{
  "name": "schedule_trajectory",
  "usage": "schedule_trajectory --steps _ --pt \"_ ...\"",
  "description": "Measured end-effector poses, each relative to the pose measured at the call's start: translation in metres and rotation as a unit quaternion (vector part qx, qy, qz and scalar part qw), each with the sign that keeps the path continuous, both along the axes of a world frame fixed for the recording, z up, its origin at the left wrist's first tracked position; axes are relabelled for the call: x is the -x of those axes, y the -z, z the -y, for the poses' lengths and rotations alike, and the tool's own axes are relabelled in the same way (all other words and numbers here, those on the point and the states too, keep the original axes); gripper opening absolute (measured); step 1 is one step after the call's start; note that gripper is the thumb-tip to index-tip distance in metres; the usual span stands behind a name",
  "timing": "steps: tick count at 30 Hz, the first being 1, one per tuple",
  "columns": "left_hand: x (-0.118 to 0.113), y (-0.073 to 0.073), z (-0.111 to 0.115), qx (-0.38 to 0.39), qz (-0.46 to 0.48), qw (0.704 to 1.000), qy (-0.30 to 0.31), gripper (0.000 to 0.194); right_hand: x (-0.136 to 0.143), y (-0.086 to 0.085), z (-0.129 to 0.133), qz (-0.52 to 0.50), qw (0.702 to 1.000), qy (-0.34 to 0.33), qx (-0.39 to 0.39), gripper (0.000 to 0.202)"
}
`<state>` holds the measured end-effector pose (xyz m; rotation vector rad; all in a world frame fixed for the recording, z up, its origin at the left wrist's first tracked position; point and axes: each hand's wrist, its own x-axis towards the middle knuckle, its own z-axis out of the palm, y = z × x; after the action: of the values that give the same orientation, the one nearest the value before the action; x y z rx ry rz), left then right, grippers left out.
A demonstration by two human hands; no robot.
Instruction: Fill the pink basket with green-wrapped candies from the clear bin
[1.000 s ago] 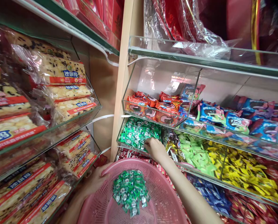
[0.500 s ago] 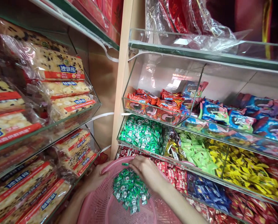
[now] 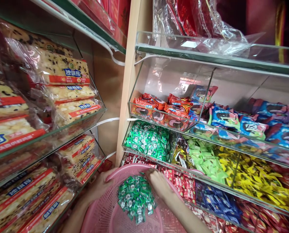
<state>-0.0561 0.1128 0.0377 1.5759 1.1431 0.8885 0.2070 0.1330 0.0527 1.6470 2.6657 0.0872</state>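
Note:
A pink perforated plastic basket [image 3: 98, 207] sits low in front of me, with a heap of green-wrapped candies [image 3: 136, 195] inside. My left hand [image 3: 105, 181] is closed on the basket's left rim, its thumb over the edge and most fingers hidden outside. At the upper right of the rim, my right hand [image 3: 157, 183] is closed round the edge beside the candies, its fingertips partly hidden. More green-wrapped candies [image 3: 148, 139] fill the shelf compartment just above the basket.
Glass-fronted shelves hold brown-wrapped sweets [image 3: 182, 150], light green packets [image 3: 204, 157], yellow packets [image 3: 256, 178] and blue packets [image 3: 214, 200]. Above them lie red snack packs [image 3: 178, 103] and blue cookie packs [image 3: 224, 115]. Packaged sachima bars [image 3: 69, 72] fill the left shelves; a wooden post [image 3: 127, 84] divides the two sides.
My right hand has moved right from above the green candies to the basket's rim. The candy its fingers were touching now lies with the heap. My left hand stays on the rim.

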Motion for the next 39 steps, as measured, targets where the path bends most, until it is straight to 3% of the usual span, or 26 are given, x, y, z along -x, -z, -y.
schedule_trajectory --steps 6,9,17,21,24,27,32,39 --pt "0.001 0.002 0.0 -0.001 0.004 1.0 0.004 0.05 0.0 0.011 0.0 0.03 1.0 0.0 0.001 0.027" --pt "0.001 0.005 -0.001 0.009 0.009 1.0 -0.002 0.05 0.004 0.004 0.004 0.026 1.0 0.003 -0.01 0.022" --pt "0.003 0.01 -0.004 0.009 0.0 1.0 -0.009 0.052 0.027 -0.071 0.015 -0.116 0.987 -0.073 -0.087 0.032" --pt "0.002 0.006 -0.002 0.001 0.011 1.0 0.004 0.051 0.024 -0.091 -0.01 -0.208 0.968 -0.025 -0.14 0.028" --pt "0.003 0.008 -0.002 -0.004 0.014 1.0 0.003 0.051 0.019 -0.092 -0.035 -0.222 0.961 0.047 -0.157 0.017" --pt "0.003 0.012 -0.004 0.004 0.013 1.0 -0.013 0.05 0.016 -0.09 -0.052 -0.212 0.966 0.09 -0.118 0.017" --pt "0.001 0.013 -0.004 0.006 0.023 1.0 -0.008 0.05 0.018 -0.092 -0.061 -0.198 0.973 0.106 -0.057 0.024" --pt "0.001 0.012 -0.003 0.003 0.01 1.0 -0.026 0.049 0.022 -0.093 -0.061 -0.19 0.975 0.107 -0.049 0.018"
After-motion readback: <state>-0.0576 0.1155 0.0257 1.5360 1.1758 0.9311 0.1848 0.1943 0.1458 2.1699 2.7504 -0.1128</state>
